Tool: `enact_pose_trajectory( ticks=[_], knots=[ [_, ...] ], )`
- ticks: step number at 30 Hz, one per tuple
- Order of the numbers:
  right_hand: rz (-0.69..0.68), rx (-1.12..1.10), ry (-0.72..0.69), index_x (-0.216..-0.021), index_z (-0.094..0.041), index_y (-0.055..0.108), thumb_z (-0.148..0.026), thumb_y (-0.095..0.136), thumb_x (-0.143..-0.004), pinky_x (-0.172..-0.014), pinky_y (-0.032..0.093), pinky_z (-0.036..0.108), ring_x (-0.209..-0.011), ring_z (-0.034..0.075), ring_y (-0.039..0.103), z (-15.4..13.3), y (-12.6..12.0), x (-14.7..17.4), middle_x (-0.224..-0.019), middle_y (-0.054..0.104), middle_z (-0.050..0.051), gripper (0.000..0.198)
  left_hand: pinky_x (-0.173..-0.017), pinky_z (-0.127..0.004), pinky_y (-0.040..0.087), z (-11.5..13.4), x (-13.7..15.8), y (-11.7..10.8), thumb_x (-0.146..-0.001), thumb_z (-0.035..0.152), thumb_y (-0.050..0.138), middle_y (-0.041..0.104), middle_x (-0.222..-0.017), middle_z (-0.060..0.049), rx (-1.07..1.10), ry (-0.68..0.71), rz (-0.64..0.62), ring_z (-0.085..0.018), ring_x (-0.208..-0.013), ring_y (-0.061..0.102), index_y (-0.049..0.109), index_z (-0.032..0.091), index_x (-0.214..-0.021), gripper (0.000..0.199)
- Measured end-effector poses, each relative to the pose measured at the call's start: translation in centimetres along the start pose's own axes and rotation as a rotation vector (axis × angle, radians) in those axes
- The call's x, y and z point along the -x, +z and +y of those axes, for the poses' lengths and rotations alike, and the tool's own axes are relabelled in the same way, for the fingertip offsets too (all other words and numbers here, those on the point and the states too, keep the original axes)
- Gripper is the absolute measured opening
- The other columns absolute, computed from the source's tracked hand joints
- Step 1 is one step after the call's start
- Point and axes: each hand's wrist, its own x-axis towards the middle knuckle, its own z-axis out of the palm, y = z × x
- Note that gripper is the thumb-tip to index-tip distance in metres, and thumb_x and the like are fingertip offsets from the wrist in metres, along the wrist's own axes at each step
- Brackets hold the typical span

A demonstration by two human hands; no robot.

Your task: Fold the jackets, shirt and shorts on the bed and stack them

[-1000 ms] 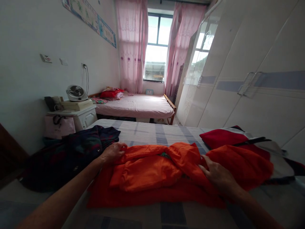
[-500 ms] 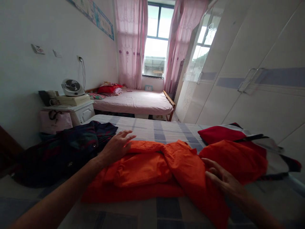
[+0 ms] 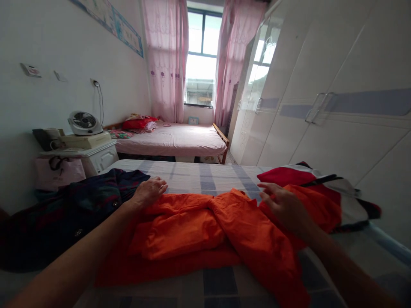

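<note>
The orange garment (image 3: 205,231) lay half-folded across the near edge of the bed (image 3: 212,175), between a dark jacket (image 3: 80,205) and a red-and-white garment (image 3: 321,184). The left hand (image 3: 149,191) pressed flat on its far left corner, fingers spread; the right hand (image 3: 284,203) hovered open over its right part, holding nothing. This looked like mid-fold smoothing; the loose right side likely needed gathering inward.

Your right hand (image 3: 284,205) let go and slid up toward the far edge of the crumpled orange cotton garment (image 3: 205,231); your left hand (image 3: 149,191) flattened again.
</note>
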Motion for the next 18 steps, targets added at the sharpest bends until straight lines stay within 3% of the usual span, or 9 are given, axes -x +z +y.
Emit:
enact_pose_trajectory(
  ticks=[2, 4, 7, 11, 15, 18],
  knots=[
    [-0.102, 0.057, -0.097, -0.119, -0.014, 0.06, -0.032, 0.038, -0.09, -0.097, 0.039, 0.034, -0.112, 0.024, 0.054, -0.9, 2.4, -3.1, -0.122, 0.061, 0.012, 0.04, -0.077, -0.032, 0.044, -0.7, -0.5, 0.9, -0.092, 0.037, 0.029, 0.065, -0.097, -0.011, -0.032, -0.017, -0.05, -0.022, -0.093, 0.061, 0.065, 0.019, -0.087, 0.04],
    [-0.255, 0.136, -0.088, -0.121, -0.018, 0.059, -0.032, 0.037, -0.091, -0.099, 0.036, 0.036, -0.119, 0.023, 0.049, -1.0, 5.3, -5.6, -0.127, 0.058, 0.01, 0.04, -0.075, -0.033, 0.045, -1.2, -0.3, 1.9, -0.092, 0.041, 0.028, 0.066, -0.089, -0.01, -0.058, -0.025, -0.086, -0.023, -0.087, 0.062, 0.064, 0.019, -0.081, 0.044],
    [-0.357, 0.166, -0.048, -0.113, -0.023, 0.063, -0.037, 0.036, -0.092, -0.093, 0.038, 0.037, -0.119, 0.023, 0.05, -0.2, 9.1, -7.6, -0.124, 0.061, 0.007, 0.037, -0.074, -0.032, 0.044, -1.6, 0.7, 2.6, -0.093, 0.043, 0.028, 0.066, -0.085, -0.009, -0.071, -0.012, -0.096, -0.022, -0.083, 0.063, 0.06, 0.02, -0.074, 0.043],
    [-0.371, 0.184, 0.014, -0.094, -0.02, 0.067, -0.04, 0.033, -0.094, -0.079, 0.043, 0.031, -0.097, 0.021, 0.063, 1.3, 11.3, -7.8, -0.099, 0.07, 0.008, 0.039, -0.07, -0.029, 0.043, -1.9, 2.1, 2.4, -0.094, 0.04, 0.024, 0.066, -0.088, -0.007, -0.056, -0.014, -0.06, -0.019, -0.082, 0.063, 0.054, 0.021, -0.075, 0.041],
    [-0.272, 0.247, 0.121, -0.105, -0.016, 0.06, -0.039, 0.018, -0.098, -0.074, 0.043, 0.031, -0.089, 0.023, 0.065, 2.6, 11.7, -7.5, -0.094, 0.069, 0.014, 0.048, -0.066, -0.03, 0.042, -1.9, 2.7, 2.7, -0.094, 0.042, 0.019, 0.065, -0.096, -0.008, -0.07, -0.102, -0.023, -0.022, -0.084, 0.064, 0.053, 0.021, -0.081, 0.042],
    [-0.262, 0.263, 0.143, -0.099, -0.018, 0.061, -0.038, 0.026, -0.097, -0.079, 0.042, 0.031, -0.089, 0.022, 0.066, 3.1, 12.6, -7.4, -0.091, 0.07, 0.012, 0.041, -0.062, -0.029, 0.041, -1.7, 2.7, 3.6, -0.094, 0.04, 0.02, 0.066, -0.096, -0.007, -0.079, -0.141, -0.053, -0.022, -0.083, 0.065, 0.054, 0.021, -0.08, 0.041]
  ],
)
